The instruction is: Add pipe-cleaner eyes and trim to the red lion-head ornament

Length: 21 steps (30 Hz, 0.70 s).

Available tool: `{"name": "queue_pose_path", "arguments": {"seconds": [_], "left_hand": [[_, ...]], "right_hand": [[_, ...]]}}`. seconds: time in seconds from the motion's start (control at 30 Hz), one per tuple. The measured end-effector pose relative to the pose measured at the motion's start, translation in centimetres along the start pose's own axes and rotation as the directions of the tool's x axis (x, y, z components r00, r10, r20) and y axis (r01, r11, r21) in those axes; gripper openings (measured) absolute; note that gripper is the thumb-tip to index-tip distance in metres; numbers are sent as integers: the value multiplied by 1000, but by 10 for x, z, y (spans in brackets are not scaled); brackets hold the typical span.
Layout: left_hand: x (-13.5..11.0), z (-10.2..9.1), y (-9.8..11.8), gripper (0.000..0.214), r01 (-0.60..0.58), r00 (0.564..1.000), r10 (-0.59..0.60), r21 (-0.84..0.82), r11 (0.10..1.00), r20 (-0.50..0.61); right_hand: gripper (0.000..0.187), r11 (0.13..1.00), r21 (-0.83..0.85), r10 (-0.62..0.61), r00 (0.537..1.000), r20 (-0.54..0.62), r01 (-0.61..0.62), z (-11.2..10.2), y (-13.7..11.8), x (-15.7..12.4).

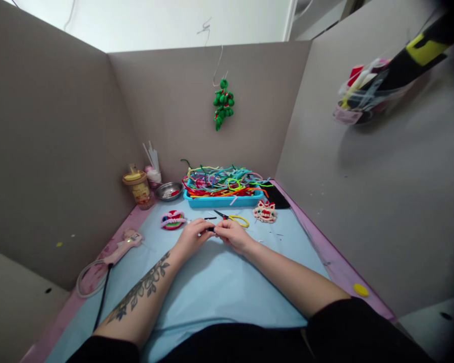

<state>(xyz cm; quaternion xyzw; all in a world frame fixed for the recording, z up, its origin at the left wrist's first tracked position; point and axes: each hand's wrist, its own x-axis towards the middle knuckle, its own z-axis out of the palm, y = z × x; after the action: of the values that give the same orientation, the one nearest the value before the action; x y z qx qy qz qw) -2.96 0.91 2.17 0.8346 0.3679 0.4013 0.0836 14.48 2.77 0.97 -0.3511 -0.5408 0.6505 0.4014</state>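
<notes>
Closest in, light blue cloth (234, 290) covers the table beneath both forearms, and a pink glue gun (121, 249) lies off to the left. Farther out, the left hand (192, 235) and right hand (232, 235) meet over the cloth, fingertips almost touching. A small dark piece (211, 229) sits right in that meeting point: the left thumb and fingers pinch it from one side, the right ones close on its other end, with hardly any gap in either grip. Its exact shape is too small to tell. Just beyond the fingers lie a black strip (211, 218) and yellow-handled scissors (226, 217). Behind them stands a blue tray (224, 202) heaped with colourful fuzzy sticks (227, 182); a green ornament (223, 103) hangs against the back wall (166, 101).
</notes>
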Motion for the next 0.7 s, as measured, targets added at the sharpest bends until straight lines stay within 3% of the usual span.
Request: {"name": "queue_pose_path", "arguments": {"seconds": [0.27,0.43,0.57,0.7], "left_hand": [[1,0,2,18,-8,1000,8,4,1000,17],[0,4,-3,24,29,1000,-29,-58,998,-4],[2,6,0,35,236,970,-243,-215,948,-4],[4,8,7,24,496,861,-499,-390,776,102]], "right_hand": [[20,998,-67,-17,1000,-18,16,0,-2,-1],[15,987,-139,-89,996,-29,84,0,1,1],[17,974,-164,-169,983,-66,156,0,1,1],[21,965,-187,-212,969,-128,186,2,1,1]]}}
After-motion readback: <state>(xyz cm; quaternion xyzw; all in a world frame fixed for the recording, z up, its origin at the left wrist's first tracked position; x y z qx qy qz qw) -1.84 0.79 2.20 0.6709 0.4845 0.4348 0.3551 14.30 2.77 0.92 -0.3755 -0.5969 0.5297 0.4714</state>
